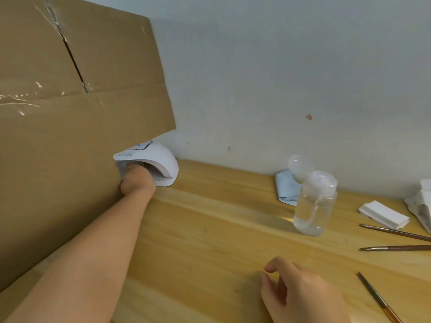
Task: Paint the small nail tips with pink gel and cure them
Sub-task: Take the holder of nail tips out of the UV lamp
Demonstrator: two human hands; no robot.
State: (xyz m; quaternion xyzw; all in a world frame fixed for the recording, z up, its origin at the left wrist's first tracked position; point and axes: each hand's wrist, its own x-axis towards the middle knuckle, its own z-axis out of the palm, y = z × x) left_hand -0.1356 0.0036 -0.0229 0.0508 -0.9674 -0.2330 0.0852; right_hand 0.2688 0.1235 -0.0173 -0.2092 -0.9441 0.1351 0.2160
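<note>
Reaching into the white lamp (pixel 161 164), the left hand (pixel 137 180) hides its fingers; right hand (pixel 300 292) rests loosely curled, holding nothing.

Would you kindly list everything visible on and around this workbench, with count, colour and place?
Cardboard sheet: one, brown, taped, standing at the left, hiding part of the lamp.
Curing lamp: one, white, at the back by the wall.
Pump bottle: one, clear, lid flipped open, right of centre.
Cloth: one, pale blue, behind the bottle against the wall.
Pad stack: one, white, at the right.
Brushes: three, brown handles, at the right edge.
Crumpled wipe: one, white-grey, far right, cut off.
Table: one, light wood.
Wall: pale grey-blue, with small reddish marks.
Left hand: reaching into the lamp, fingers hidden.
Right hand: loosely curled, resting on the table, holding nothing.
</note>
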